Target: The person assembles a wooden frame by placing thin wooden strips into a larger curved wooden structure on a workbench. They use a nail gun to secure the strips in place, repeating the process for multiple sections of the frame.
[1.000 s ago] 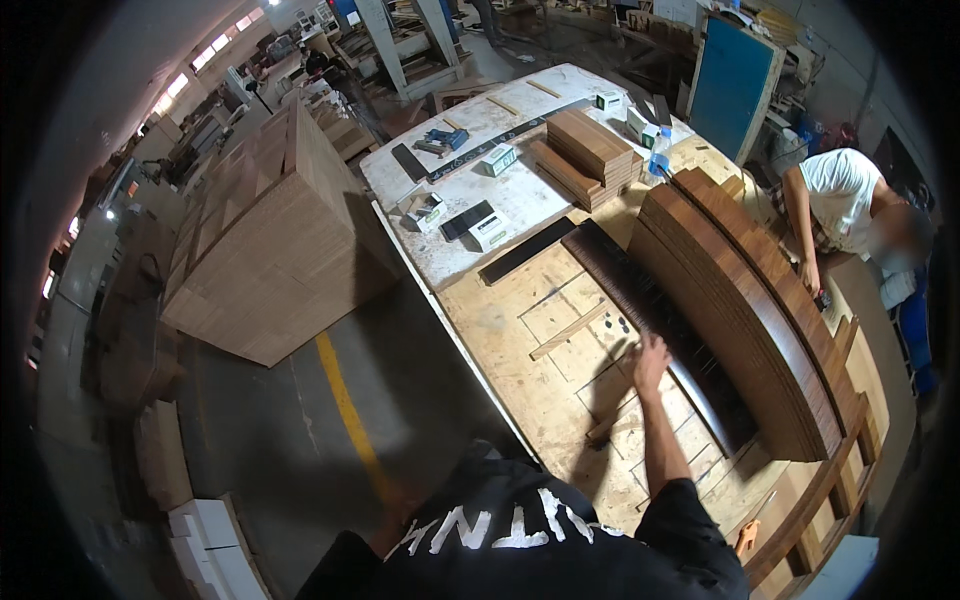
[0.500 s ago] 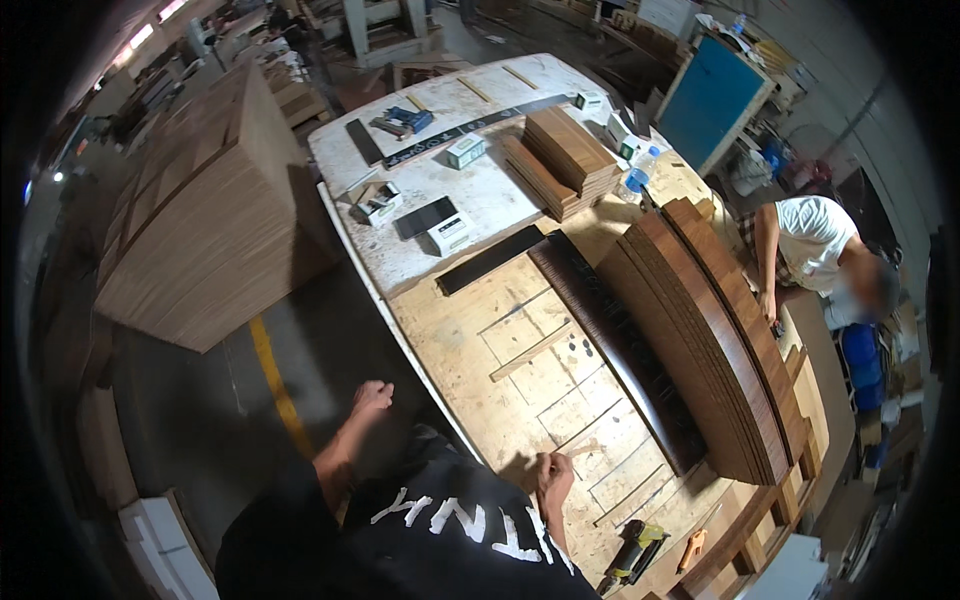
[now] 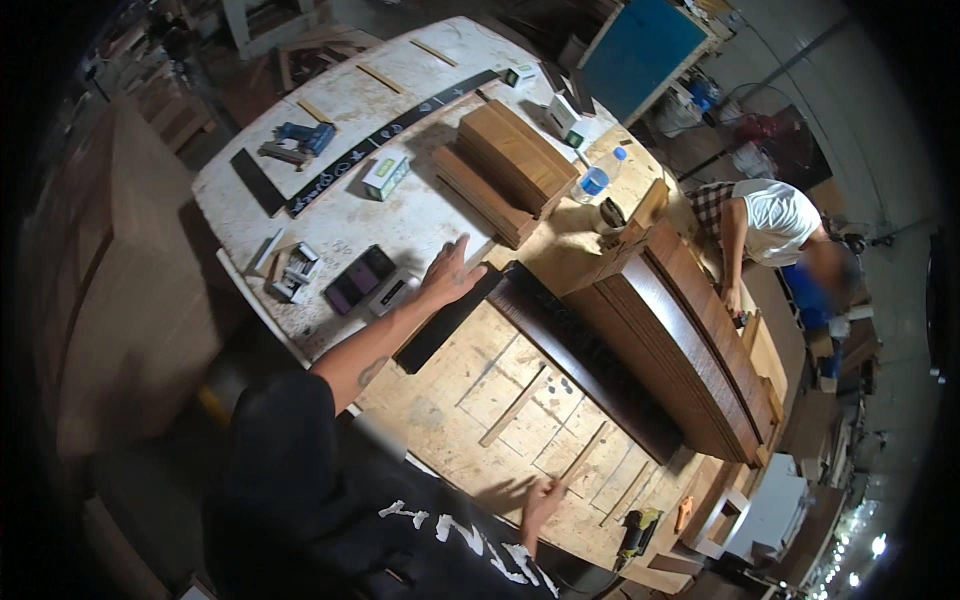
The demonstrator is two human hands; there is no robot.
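My left hand (image 3: 455, 272) is stretched out over the workbench with its fingers apart and nothing in them. It hovers above the far end of a short black board (image 3: 440, 325), close to a stack of brown wooden boards (image 3: 525, 150). Low in the view, my right hand (image 3: 543, 500) is closed on the near end of a thin wooden strip (image 3: 583, 456). Another thin strip (image 3: 514, 405) lies to its left on the pencil-marked plywood (image 3: 430, 410). A long dark board (image 3: 590, 360) runs along the plywood's right side.
Tall curved brown panels (image 3: 690, 350) stand on the right, with a co-worker (image 3: 775, 225) behind them. A green nail gun (image 3: 637, 532) and an orange-handled tool (image 3: 685, 513) lie near right. Farther off are a blue nail gun (image 3: 305, 138), a phone (image 3: 360, 280), small boxes (image 3: 385, 175) and a bottle (image 3: 598, 178).
My left hand has swung from beside the bench to over its far part, its fingers opening out. My right hand has shifted slightly with the strip. The whole view has turned.
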